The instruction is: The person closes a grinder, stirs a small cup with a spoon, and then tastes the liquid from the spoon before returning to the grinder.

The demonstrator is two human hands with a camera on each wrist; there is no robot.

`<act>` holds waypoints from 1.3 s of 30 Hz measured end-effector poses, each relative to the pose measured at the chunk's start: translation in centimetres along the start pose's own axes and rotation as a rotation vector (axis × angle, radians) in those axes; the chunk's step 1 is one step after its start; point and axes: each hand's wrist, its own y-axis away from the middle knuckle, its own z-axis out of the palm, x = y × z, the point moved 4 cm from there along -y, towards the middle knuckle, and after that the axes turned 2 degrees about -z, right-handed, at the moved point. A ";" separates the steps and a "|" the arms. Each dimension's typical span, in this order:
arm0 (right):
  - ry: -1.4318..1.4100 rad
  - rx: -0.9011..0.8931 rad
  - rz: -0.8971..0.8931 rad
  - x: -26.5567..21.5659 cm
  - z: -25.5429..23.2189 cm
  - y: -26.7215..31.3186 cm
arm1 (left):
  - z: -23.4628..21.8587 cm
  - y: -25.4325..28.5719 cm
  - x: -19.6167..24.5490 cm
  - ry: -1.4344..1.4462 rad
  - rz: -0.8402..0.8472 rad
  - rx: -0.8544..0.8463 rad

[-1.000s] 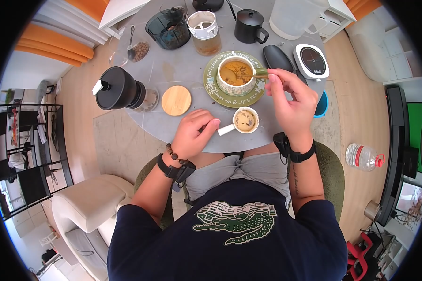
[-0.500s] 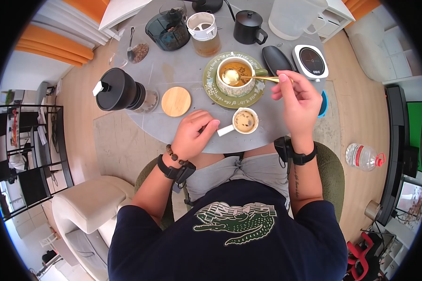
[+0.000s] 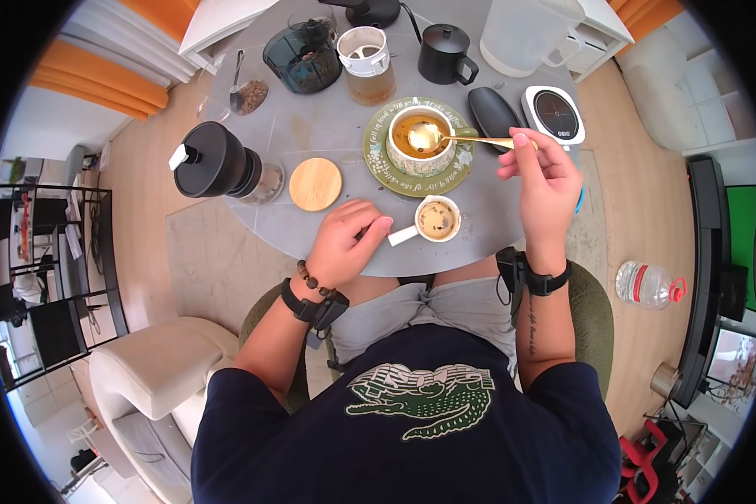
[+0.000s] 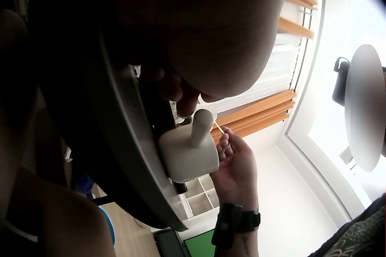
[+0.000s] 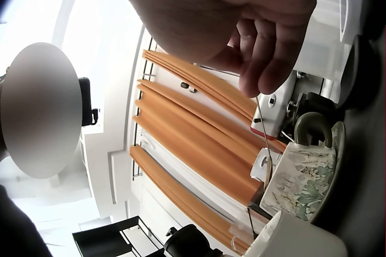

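Note:
My right hand pinches the handle end of a gold spoon between thumb and fingers. The spoon's shiny bowl is over the amber liquid in a patterned cup with a green handle, which stands on a green lettered saucer. In the right wrist view the thin spoon slants down from my fingertips towards the cup. My left hand rests at the table's near edge, fingers loosely curled and holding nothing. Its fingertips are close to the handle of a small white pot containing brownish liquid with dark bits.
Left of the saucer lie a round wooden lid and a black grinder. Behind are a glass jar with a white collar, a dark container, a black kettle and a clear pitcher. A scale stands right.
My right hand has moved right and drawn the spoon along with it. The spoon's bowl, dim in the liquid at first, now shows bright gold. My left hand stays in place.

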 end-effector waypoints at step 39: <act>0.408 -0.124 -0.545 -4.8 -1.3 12.3 | 0.4 1.0 -1.2 0.011 -0.059 0.036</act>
